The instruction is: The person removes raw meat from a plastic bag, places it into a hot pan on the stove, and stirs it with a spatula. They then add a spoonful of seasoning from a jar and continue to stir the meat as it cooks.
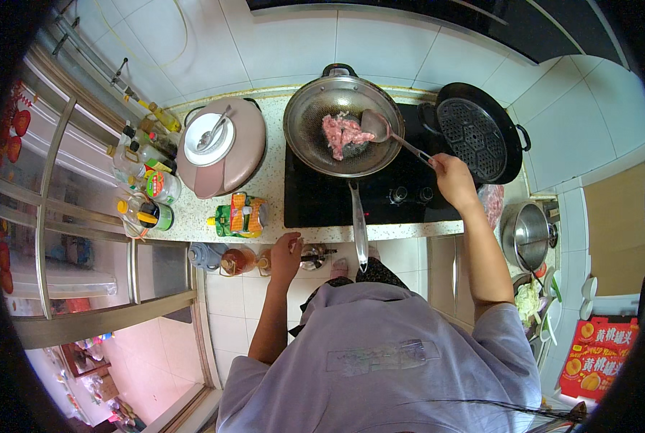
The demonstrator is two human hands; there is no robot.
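Observation:
My right hand (455, 181) grips the handle of a metal spatula (375, 125). Its blade rests in a wok (306, 138), against the right side of a clump of pink minced meat (344, 134). The wok stands on a black glass cooktop (322, 205), its long metal handle (359, 227) pointing towards me. My left hand (286, 254) hangs before the counter's front edge, left of the wok handle, with fingers slightly curled. Nothing shows in it. Closest to it on the counter are squeeze pouches (241, 215), one green and one orange.
Left, a pinkish pan lid (249, 146) carries a white plate (222, 149) with spoons, beside several bottles (160, 187). Right of the wok leans a black steamer pan (474, 135). Further right are a steel pot (522, 227) and cut vegetables (529, 300). Large bottles (238, 261) stand on the floor.

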